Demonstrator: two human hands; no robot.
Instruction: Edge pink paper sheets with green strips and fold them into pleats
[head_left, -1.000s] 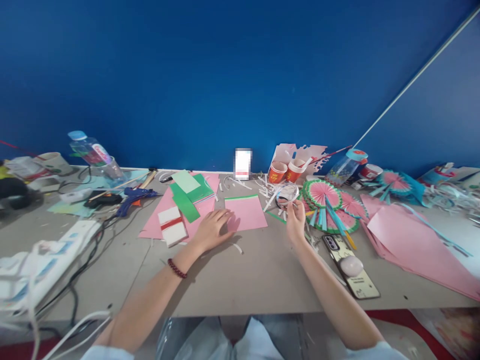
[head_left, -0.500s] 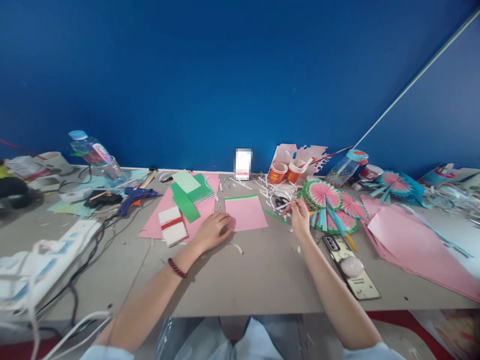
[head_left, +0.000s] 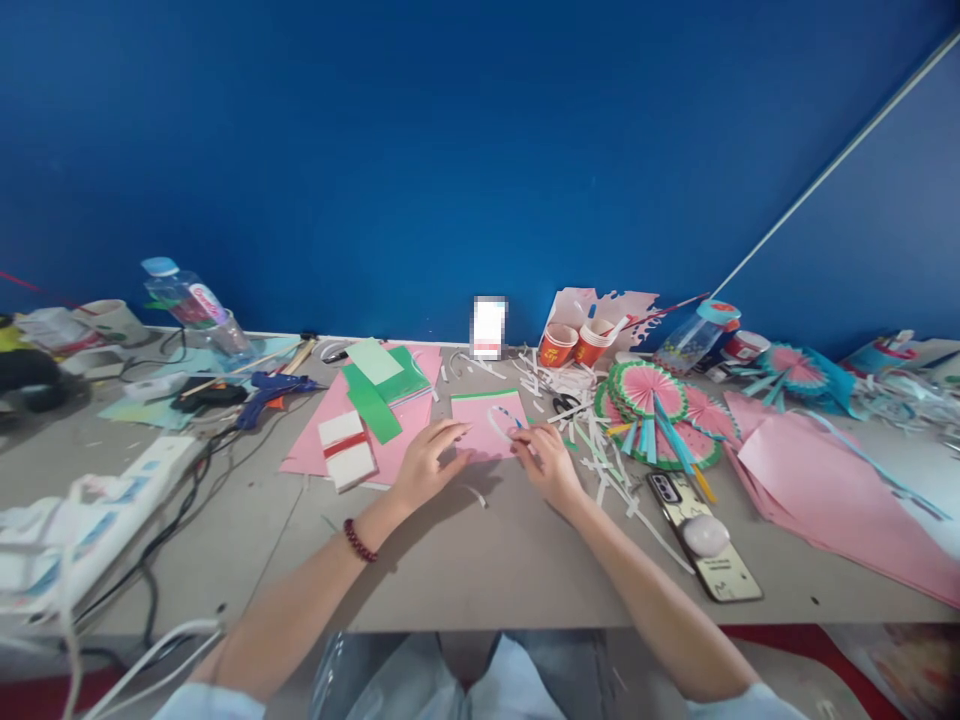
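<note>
A pink paper square (head_left: 480,415) with a green band along its far edge lies in front of me. My left hand (head_left: 433,462) is over its near left corner, thumb and fingers apart, holding nothing. At the square's right side, my right hand (head_left: 551,462) pinches a thin, curled white strip (head_left: 498,418) with some blue on it. The strip loops above the pink paper; its exact kind cannot be made out. Black-handled scissors (head_left: 566,404) lie among white paper scraps (head_left: 611,465) beyond and right of my right hand.
Green paper pieces (head_left: 377,412) and a white pad with a red band (head_left: 346,452) sit on the left. Pink-and-green pleated paper fans (head_left: 651,390), a phone (head_left: 724,570) and red paper cups (head_left: 559,343) stand or lie right. A blue glue gun (head_left: 271,390) is farther left.
My right hand has moved left from the scraps to the pink square, bringing the curled strip. Scraps now spread toward the phone. My left hand has lifted slightly, its fingers spreading.
</note>
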